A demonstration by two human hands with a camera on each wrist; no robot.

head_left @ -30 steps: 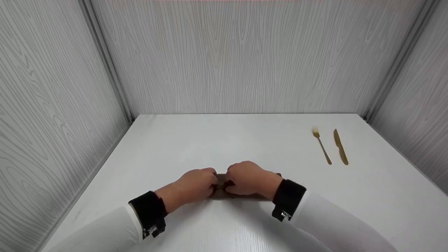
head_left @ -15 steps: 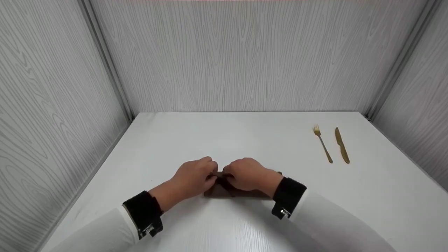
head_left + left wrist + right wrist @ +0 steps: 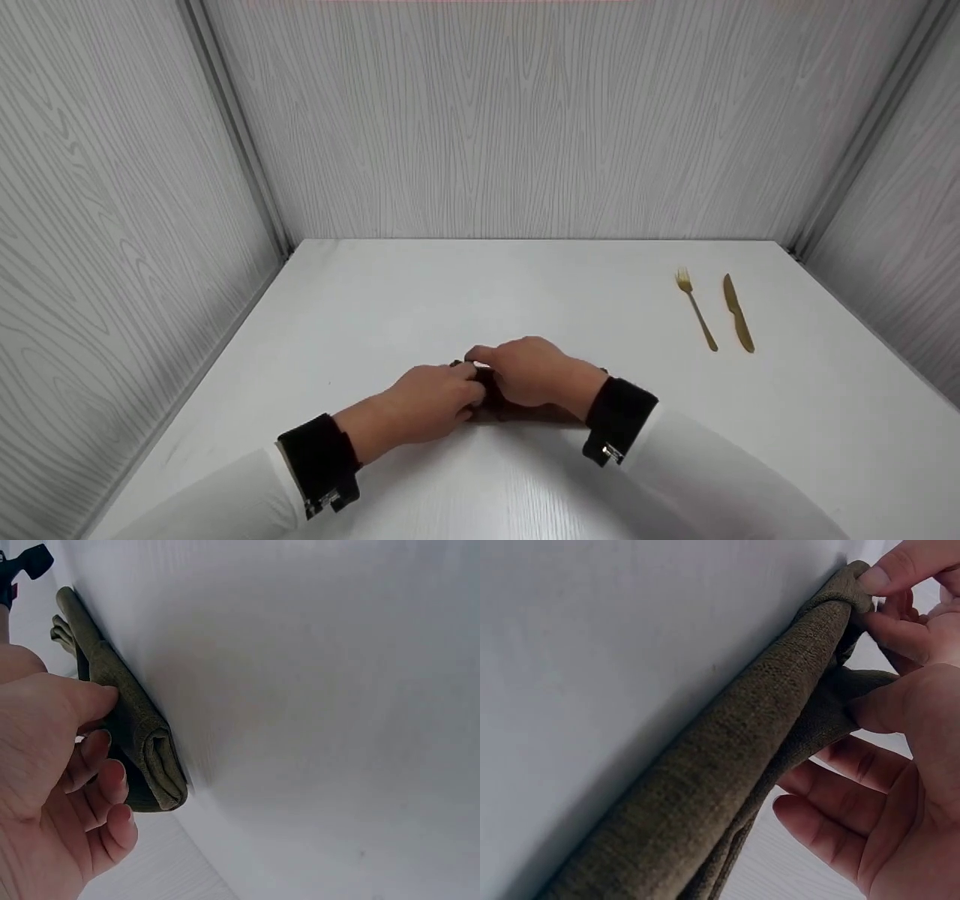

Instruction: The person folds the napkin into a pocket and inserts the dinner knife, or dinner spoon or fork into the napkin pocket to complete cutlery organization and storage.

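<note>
Olive-brown woven cloth (image 3: 727, 765), folded into a thick roll, lies on the white tabletop (image 3: 525, 300) near its front edge, and we see both hands on it. The left hand (image 3: 431, 397) curls its fingers (image 3: 101, 765) round the rolled end, thumb on top. The right hand (image 3: 536, 379) pinches a fold between thumb and fingers (image 3: 855, 772). A gold fork (image 3: 696, 309) and knife (image 3: 738, 312) lie well apart, far right.

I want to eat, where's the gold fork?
In the head view, the gold metal fork lies far right on the white table, just left of the gold knife.
</note>
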